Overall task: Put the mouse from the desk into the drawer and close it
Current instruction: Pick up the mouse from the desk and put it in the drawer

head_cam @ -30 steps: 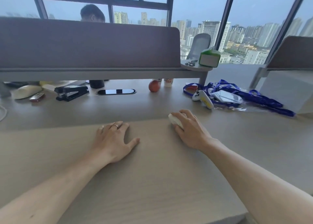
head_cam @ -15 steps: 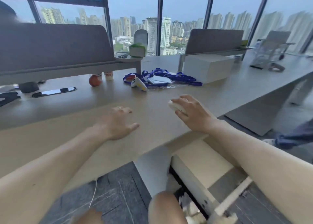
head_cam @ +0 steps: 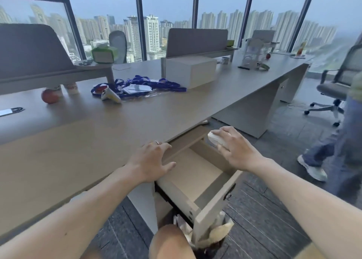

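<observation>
Left hand (head_cam: 151,161) spread open, palm down, resting at the near edge of the desk (head_cam: 78,141) just left of the open drawer (head_cam: 195,172), holding nothing. Right hand (head_cam: 235,151) curled around the pale mouse (head_cam: 216,139), gripping it from above, off the desk and hovering over the far right corner of the drawer, long axis running roughly near to far along the hand. Drawer floor bare and directly below and slightly left of the mouse, so probably only a short drop down and leftward, with the left hand nearer the drawer's left wall, the front panel nearest of all.
</observation>
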